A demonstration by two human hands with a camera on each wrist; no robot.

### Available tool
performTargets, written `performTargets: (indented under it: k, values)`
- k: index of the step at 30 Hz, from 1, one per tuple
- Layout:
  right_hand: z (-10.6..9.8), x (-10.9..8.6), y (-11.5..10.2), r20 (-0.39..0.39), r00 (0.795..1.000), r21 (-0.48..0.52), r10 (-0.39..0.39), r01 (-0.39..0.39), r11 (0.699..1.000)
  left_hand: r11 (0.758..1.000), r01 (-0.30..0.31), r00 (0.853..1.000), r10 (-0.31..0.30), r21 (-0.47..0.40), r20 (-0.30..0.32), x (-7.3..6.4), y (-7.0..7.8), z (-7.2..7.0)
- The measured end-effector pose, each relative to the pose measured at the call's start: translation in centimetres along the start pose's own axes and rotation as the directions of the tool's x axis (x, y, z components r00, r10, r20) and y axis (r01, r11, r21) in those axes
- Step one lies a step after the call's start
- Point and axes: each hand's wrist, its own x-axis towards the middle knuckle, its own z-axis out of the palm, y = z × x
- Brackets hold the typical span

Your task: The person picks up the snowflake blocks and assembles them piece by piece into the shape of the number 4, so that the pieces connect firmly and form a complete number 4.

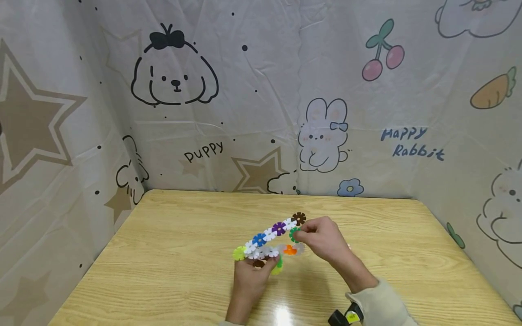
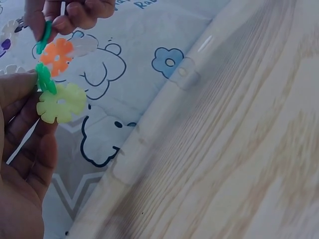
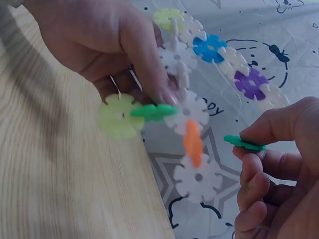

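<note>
My left hand (image 1: 252, 283) holds a joined structure of plastic snowflake discs from below, thumb and fingers on its white discs (image 1: 261, 252). A long arm of the structure slants up to the right, with a blue disc (image 1: 258, 239), a purple disc (image 1: 279, 228) and a brown disc (image 1: 299, 218) at its tip. Beside the left thumb, a green disc (image 3: 153, 112) joins a yellow-green disc (image 3: 119, 115). An orange disc (image 3: 193, 143) carries a white disc (image 3: 198, 178) at its outer end. Between thumb and index finger, my right hand (image 1: 326, 237) pinches a loose green disc (image 3: 244, 143), apart from the structure.
The hands work above a light wooden table (image 1: 171, 253). Behind it hangs a pale cloth (image 1: 253, 122) printed with cartoon animals and stars. A black device (image 1: 345, 315) sits at the right wrist, by the beige sleeve (image 1: 381, 303).
</note>
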Motion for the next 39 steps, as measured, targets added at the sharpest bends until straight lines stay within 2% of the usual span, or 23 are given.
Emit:
performTargets:
  k: [3, 10, 22, 29, 39]
  values:
    - [0.4, 0.0, -0.3, -0.01, 1.0, 0.006, -0.001, 0.001, 1.0, 1.0, -0.005, 1.0, 0.005, -0.003, -0.006, 0.0, 0.1, 0.2]
    - [1.2, 0.0, -0.7, -0.029, 0.999, 0.023, 0.015, -0.014, 1.0, 0.997, -0.07, 0.997, 0.07, -0.021, -0.015, 0.1, 0.0, 0.6]
    - [2.0, -0.2, -1.4, -0.085, 0.996, 0.017, 0.037, -0.036, 0.999, 0.996, -0.085, 0.996, 0.084, -0.02, -0.02, 0.2, -0.4, 1.0]
    - [2.2, -0.4, -1.8, -0.096, 0.994, -0.008, 0.047, -0.049, 0.999, 0.986, -0.165, 0.986, 0.164, -0.033, -0.025, 0.2, -0.3, 1.3]
    - [2.6, -0.6, -1.8, -0.089, 0.996, -0.05, -0.003, -0.001, 0.999, 0.977, -0.207, 0.978, 0.206, -0.047, -0.026, 0.1, -0.3, 1.1]
